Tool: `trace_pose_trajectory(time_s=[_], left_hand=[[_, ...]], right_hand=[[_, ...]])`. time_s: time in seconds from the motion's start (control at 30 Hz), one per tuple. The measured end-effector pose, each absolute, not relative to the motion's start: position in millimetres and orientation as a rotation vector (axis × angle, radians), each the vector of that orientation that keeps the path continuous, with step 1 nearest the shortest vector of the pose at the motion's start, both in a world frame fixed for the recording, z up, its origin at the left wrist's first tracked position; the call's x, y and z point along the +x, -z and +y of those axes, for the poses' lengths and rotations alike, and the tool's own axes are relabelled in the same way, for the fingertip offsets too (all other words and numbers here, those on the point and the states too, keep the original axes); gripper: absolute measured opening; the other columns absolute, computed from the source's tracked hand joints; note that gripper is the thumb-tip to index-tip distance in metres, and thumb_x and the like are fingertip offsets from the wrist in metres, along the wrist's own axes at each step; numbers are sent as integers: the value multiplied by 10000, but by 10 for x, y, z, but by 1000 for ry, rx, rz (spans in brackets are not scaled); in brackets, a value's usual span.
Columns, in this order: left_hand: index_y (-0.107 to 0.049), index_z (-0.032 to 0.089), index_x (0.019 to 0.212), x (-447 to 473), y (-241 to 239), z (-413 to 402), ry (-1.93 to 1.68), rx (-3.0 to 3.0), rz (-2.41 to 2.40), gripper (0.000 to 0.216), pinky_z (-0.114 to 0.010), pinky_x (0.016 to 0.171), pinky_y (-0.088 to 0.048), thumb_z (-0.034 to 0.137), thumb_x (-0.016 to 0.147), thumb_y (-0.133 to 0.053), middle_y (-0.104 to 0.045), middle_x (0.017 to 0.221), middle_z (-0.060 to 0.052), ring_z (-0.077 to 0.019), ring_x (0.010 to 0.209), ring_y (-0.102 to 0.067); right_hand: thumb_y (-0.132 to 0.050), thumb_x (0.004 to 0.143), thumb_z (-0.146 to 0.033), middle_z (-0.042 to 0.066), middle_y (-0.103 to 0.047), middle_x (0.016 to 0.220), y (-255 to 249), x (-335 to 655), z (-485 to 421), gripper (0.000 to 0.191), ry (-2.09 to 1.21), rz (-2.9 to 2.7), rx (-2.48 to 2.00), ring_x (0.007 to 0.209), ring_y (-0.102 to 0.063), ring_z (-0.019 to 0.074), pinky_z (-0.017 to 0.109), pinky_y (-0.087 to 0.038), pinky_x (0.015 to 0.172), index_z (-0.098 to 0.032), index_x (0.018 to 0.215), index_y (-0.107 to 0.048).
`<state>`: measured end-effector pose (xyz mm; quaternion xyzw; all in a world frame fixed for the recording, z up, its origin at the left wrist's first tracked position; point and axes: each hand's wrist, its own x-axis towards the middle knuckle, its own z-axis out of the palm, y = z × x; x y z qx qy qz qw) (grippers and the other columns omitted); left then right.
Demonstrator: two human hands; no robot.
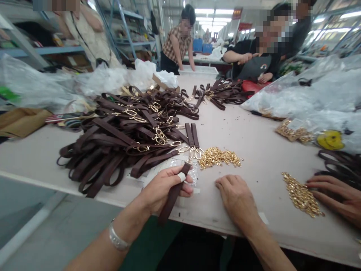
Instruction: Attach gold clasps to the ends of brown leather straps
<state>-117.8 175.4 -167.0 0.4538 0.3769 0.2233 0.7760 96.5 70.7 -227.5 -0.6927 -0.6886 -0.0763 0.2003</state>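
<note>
A long pale table is filling most of the frame. On its left half a big pile of brown straps is lying, and many of them are already carrying gold clips at the ends. Clear plastic bags are taking up the right side, and a smaller pile of straps is waiting at upper centre, near the people who are working there.

At lower centre the left hand is clenching around one brown strap; the strap is hanging down over the table edge, and no clip is showing on it. The right hand is resting flat on the table, palm down and grasping nothing, just below a heap of gold clasps. A second heap is lying at lower right, where a co-worker's hand is touching it.

In my judgement much is finished, but loose clasps and bare straps are remaining.

The red signs at the top are staying too blurred to read.
</note>
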Motion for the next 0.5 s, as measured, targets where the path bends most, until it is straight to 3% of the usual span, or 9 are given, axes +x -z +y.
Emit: trace_pose_trajectory(time_s=[0.1,0.23,0.37,0.5], left_hand=[[-669,149,1008,-1085,1746,1565,-478,828,759,261,-262,596,-536,232,761,-684,-620,835,-20,-103,586,-581],[-703,144,1026,-1007,1846,1364,-530,819,879,361,-182,466,-439,387,761,-735,-635,787,-21,-95,570,-515],[-730,233,1037,-985,2055,1350,-469,754,1008,487,-189,533,-511,386,595,-865,-701,778,0,-123,605,-573],[-759,325,917,-948,2181,1388,-481,710,1075,542,-209,554,-556,311,410,-948,-749,781,33,-153,614,-630]], right_hand=[[-575,924,-191,66,-589,806,2257,966,685,90,211,-1915,-1978,809,-497,233,374,-404,778,-200,843,-612],[-577,925,-182,79,-612,921,2213,970,602,80,220,-1865,-2043,871,-509,229,361,-406,793,-194,848,-596],[-551,947,-212,56,-610,886,2242,1052,549,84,270,-1836,-2119,847,-506,215,344,-395,763,-190,871,-580],[-514,952,-180,46,-603,834,2245,1081,531,121,341,-1930,-2089,805,-490,210,345,-383,730,-187,839,-557]])
